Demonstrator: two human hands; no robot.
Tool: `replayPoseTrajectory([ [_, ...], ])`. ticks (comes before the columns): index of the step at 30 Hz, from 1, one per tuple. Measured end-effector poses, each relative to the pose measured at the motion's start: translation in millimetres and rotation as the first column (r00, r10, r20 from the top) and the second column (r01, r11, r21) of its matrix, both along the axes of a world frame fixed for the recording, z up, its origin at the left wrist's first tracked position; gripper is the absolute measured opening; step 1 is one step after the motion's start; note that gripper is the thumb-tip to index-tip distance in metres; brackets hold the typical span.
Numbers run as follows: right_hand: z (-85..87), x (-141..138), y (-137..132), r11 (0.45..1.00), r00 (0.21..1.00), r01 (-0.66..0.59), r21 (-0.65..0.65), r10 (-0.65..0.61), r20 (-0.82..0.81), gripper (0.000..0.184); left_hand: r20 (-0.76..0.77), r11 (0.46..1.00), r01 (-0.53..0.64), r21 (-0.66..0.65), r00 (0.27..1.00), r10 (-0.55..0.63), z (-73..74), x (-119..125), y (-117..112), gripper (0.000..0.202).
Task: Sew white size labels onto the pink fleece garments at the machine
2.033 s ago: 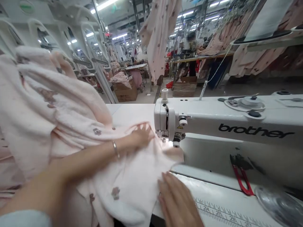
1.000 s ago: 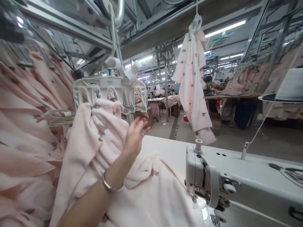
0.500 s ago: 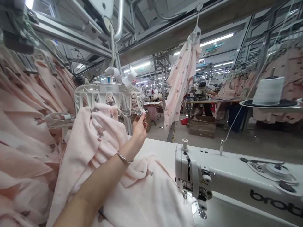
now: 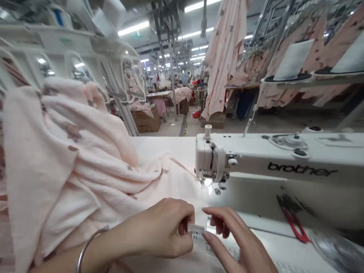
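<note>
My left hand (image 4: 166, 227) is curled, pinching a small white size label (image 4: 196, 230) over the pale pink garment (image 4: 85, 170) that lies heaped on the sewing table. My right hand (image 4: 236, 239) reaches in from the right, its thumb and forefinger closed on the label's other end. A metal bangle (image 4: 88, 242) circles my left wrist. Both hands sit just in front of the needle area (image 4: 207, 181) of the white Brother sewing machine (image 4: 284, 163).
Red thread snips (image 4: 292, 223) lie on the machine bed to the right. White hanger frames (image 4: 85, 57) stand behind the heap at left. Pink garments hang overhead (image 4: 224, 49), and thread cones (image 4: 292, 60) sit on a shelf. Cardboard boxes (image 4: 146, 119) stand on the aisle floor.
The view has dropped from the overhead hangers to the table. My left hand came down from the hanger clip and now pinches a label; my right hand has come into view.
</note>
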State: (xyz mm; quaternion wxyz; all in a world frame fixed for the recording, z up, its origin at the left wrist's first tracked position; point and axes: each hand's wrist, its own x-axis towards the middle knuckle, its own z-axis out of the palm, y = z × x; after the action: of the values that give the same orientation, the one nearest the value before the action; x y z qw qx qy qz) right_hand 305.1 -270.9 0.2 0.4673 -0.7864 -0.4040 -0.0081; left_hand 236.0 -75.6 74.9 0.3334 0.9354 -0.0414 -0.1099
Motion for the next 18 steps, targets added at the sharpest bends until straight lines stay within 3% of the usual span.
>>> replayPoseTrajectory([
  [1, 5.4, -1, 7, 0.999, 0.996, -0.041, -0.005, 0.041, -0.074, 0.011, 0.03, 0.999, 0.016, 0.039, 0.999, -0.017, -1.5, -1, 1, 0.006],
  [3, 10.4, -4, 20, 0.998, 0.963, -0.06, 0.021, 0.063, -0.262, 0.021, 0.083, 1.0, -0.007, 0.012, 0.997, 0.006, -6.1, 3, 5, 0.005],
  [5, 8.7, -10, 30, 0.995, 0.865, 0.001, 0.098, 0.048, -0.499, 0.029, 0.082, 0.985, -0.068, -0.162, 0.993, 0.082, -13.7, 9, 10, 0.002],
  [7, 3.7, -15, 34, 0.98, 0.718, 0.072, 0.185, 0.078, -0.692, 0.032, 0.025, 0.922, -0.136, -0.363, 0.988, 0.155, -23.0, 13, 14, 0.004],
  [9, -0.4, -17, 35, 0.969, 0.644, 0.088, 0.229, 0.12, -0.755, 0.033, -0.024, 0.875, -0.175, -0.451, 0.983, 0.185, -31.3, 15, 15, 0.008],
  [14, 4.5, -14, 32, 0.986, 0.779, 0.123, 0.111, -0.027, -0.627, 0.032, -0.033, 0.872, -0.152, -0.466, 0.987, 0.154, -37.0, 15, 13, 0.009],
  [16, 8.1, -13, 32, 0.978, 0.764, 0.17, 0.121, -0.053, -0.643, 0.034, -0.081, 0.814, -0.193, -0.548, 0.981, 0.178, -37.0, 16, 12, 0.012],
  [18, 8.9, -13, 32, 0.96, 0.73, 0.228, 0.164, -0.057, -0.681, 0.035, -0.179, 0.721, -0.256, -0.644, 0.967, 0.183, -40.0, 18, 10, 0.021],
])
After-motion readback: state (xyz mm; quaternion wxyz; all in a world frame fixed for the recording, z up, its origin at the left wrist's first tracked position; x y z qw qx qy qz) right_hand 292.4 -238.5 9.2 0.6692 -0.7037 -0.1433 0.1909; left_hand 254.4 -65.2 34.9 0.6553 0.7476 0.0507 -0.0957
